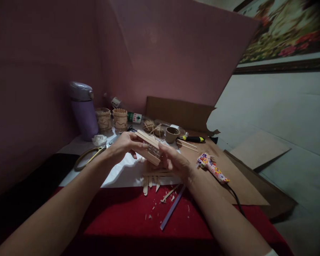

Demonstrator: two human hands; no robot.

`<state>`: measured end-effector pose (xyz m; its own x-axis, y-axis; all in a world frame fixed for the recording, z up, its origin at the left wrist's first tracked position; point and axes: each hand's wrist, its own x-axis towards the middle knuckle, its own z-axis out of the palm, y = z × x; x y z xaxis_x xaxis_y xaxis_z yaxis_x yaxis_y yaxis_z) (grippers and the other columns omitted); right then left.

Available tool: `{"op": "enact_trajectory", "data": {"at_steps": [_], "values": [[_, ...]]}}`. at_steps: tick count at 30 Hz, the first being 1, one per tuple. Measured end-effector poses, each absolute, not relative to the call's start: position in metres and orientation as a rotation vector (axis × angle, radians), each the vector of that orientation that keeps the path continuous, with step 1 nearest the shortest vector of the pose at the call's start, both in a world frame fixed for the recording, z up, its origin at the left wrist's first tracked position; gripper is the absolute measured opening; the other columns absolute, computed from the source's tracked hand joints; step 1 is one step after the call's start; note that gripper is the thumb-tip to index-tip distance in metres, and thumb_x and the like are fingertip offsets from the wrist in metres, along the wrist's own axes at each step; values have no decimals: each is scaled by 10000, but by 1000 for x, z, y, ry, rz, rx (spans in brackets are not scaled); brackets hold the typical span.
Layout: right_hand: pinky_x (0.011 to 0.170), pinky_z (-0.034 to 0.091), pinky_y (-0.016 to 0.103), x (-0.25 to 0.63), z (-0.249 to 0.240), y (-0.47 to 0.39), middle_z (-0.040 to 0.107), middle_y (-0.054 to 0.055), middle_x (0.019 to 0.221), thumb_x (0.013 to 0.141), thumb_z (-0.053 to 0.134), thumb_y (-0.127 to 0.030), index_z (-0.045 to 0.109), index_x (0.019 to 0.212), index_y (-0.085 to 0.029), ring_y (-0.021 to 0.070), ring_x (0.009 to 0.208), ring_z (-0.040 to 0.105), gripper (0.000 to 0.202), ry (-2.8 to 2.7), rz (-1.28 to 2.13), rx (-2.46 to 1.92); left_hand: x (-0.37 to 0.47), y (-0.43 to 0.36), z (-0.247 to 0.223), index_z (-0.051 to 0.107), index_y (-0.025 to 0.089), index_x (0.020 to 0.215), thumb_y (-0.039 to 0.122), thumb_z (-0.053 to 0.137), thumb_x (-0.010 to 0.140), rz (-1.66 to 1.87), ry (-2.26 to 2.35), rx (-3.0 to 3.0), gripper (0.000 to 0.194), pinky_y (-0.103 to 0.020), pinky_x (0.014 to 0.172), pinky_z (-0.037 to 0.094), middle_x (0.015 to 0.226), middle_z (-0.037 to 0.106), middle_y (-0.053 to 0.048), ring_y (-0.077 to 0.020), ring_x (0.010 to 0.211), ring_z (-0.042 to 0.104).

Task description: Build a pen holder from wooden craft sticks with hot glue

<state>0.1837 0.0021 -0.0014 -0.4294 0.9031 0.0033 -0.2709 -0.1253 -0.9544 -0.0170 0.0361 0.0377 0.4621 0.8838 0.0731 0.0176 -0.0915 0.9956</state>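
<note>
Between my two hands is a clear plastic piece (pixel 154 150) with wooden craft sticks (pixel 147 138) along its sides, held up over the table. My left hand (pixel 126 145) grips its left end, fingers closed around it. On the other end, my right hand (pixel 173 158) presses with thumb and fingers. Below them lie more loose craft sticks (pixel 145 185), some cut to points. A pale purple strip (pixel 172 207), perhaps a glue stick, rests near small wood scraps. The floral-patterned glue gun (pixel 212 168) lies on cardboard to the right of my right hand.
Gold-handled scissors (pixel 89 158) lie at left by a purple bottle (pixel 84 113). Two stick-covered cups (pixel 120 120), twine (pixel 153 128), a small brown pot (pixel 172 134) and a black-yellow cutter (pixel 193 139) stand or lie at the back. A cord (pixel 237 201) trails off the right edge.
</note>
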Motion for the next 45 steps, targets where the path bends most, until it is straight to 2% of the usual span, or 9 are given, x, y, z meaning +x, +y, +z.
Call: {"op": "enact_trajectory", "data": {"at_steps": [3,6,14,21,26,30,36,41,45], "values": [[611,530,277,181,-3,3,702,68,980,814,660,-470,626,1165,-211,164,736,627,437,-1214,1693,-770,-16,36,38,720,90,827,245,789,586,934,858,1510,295,-196,399,431,742,687,-64,-124,573,586],[610,518,268,178,-3,3,693,73,1054,812,652,-460,625,1173,-215,165,770,627,437,-1183,1684,-755,-16,38,36,707,86,780,231,765,587,950,845,1489,248,-203,404,439,696,667,-54,-118,548,570],[677,527,297,175,0,1,715,62,1049,792,653,-438,639,1145,-206,168,780,645,422,-1124,1630,-793,-18,40,34,717,96,774,234,725,619,948,747,1510,208,-254,462,497,712,674,-66,-145,578,589],[749,541,331,169,0,0,726,65,1036,766,658,-418,655,1055,-208,199,861,657,358,-1143,1556,-772,-15,38,32,746,90,771,284,765,627,975,825,1579,242,-243,504,463,712,686,-93,-150,610,605],[687,536,296,169,-2,2,727,65,1022,774,660,-401,656,1041,-190,176,786,643,340,-1135,1568,-744,-16,38,31,740,90,717,257,715,647,990,782,1542,183,-260,526,475,684,680,-88,-152,597,598],[736,542,323,169,-3,3,723,76,1045,765,685,-396,652,994,-181,192,834,653,316,-1115,1555,-709,-15,38,30,746,92,744,286,749,636,1011,782,1536,223,-255,536,472,684,682,-78,-148,604,598],[662,518,299,168,-3,1,735,72,971,776,662,-419,665,1056,-187,186,777,652,364,-1153,1542,-744,-14,42,28,739,99,680,251,721,618,1018,794,1550,165,-236,488,428,629,662,-62,-131,554,567],[738,527,339,168,-1,0,734,83,1030,764,660,-411,674,1073,-193,210,852,655,378,-1161,1564,-726,-15,42,29,730,102,674,240,688,640,982,765,1573,149,-236,493,428,636,661,-65,-132,561,569],[642,508,291,169,3,-4,736,59,939,767,658,-399,666,1121,-199,184,765,635,407,-1143,1578,-765,-16,42,29,724,104,682,211,624,658,963,773,1602,148,-239,517,442,654,662,-70,-131,578,568]]}}
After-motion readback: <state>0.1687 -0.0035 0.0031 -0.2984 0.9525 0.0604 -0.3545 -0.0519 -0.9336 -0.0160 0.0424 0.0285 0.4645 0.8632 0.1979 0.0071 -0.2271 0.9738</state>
